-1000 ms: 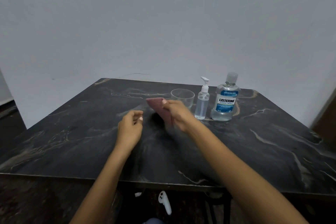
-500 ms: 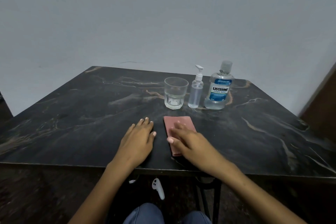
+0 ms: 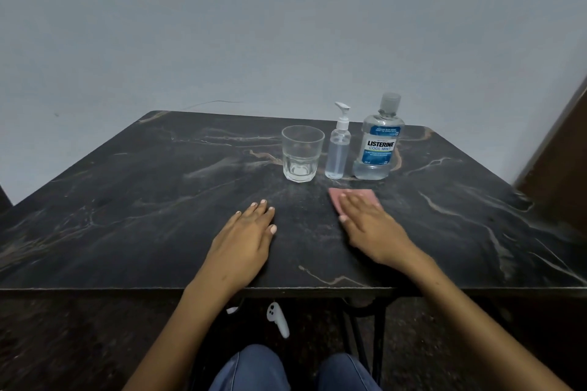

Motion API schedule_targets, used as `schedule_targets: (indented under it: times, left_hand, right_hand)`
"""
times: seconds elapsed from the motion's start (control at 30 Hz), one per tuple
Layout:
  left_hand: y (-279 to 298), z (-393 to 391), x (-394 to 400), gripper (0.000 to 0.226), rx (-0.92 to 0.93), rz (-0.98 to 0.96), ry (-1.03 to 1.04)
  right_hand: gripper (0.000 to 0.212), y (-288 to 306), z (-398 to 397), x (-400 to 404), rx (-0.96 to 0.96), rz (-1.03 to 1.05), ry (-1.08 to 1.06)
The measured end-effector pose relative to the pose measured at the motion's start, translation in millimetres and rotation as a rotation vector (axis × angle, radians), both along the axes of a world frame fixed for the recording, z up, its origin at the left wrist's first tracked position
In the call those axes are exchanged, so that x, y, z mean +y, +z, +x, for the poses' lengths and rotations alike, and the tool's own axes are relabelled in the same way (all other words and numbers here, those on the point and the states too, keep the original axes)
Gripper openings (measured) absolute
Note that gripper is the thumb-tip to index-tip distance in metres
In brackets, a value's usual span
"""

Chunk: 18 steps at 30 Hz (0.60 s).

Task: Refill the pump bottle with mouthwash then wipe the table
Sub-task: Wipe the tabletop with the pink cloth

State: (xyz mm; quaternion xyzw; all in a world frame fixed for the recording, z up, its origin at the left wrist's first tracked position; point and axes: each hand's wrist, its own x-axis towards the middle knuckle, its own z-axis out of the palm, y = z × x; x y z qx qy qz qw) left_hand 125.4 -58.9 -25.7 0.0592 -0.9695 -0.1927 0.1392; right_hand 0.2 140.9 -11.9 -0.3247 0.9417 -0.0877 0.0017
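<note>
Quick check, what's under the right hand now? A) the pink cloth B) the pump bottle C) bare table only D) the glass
A: the right hand lies flat, fingers straight, on the pink cloth, in front of the pump bottle.

glass [image 3: 302, 154], pump bottle [image 3: 337, 149], mouthwash bottle [image 3: 378, 144] block far side

On the dark marbled tabletop [image 3: 127, 200], the right hand [image 3: 371, 225] lies flat with straight fingers pressing a pink cloth [image 3: 352, 195], while the left hand [image 3: 244, 238] rests flat on the bare surface near it. Behind the cloth stand, left to right, a glass [image 3: 301, 154], a clear pump bottle [image 3: 338, 149] and a mouthwash bottle [image 3: 378, 143], close together and upright.
</note>
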Motion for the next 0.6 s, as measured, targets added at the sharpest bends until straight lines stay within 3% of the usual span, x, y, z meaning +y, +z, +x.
schedule_targets:
  times: [0.2,0.43,0.6]
  left_hand:
    - [-3.8,-2.3,-1.0,0.046,0.02,0.001,0.0]
    - [-6.3,-2.9,-1.8,0.046,0.028,0.006,0.004]
    - [-3.9,-2.0,-2.1,0.045,0.014,-0.002,0.012]
  right_hand:
    - [0.049,1.9,14.6,65.4,0.005,-0.096,-0.143]
    - [0.048,-2.5,56.5,-13.6,0.022,-0.133,0.198]
    - [0.046,5.4,18.2,-41.9,-0.028,-0.142,0.151]
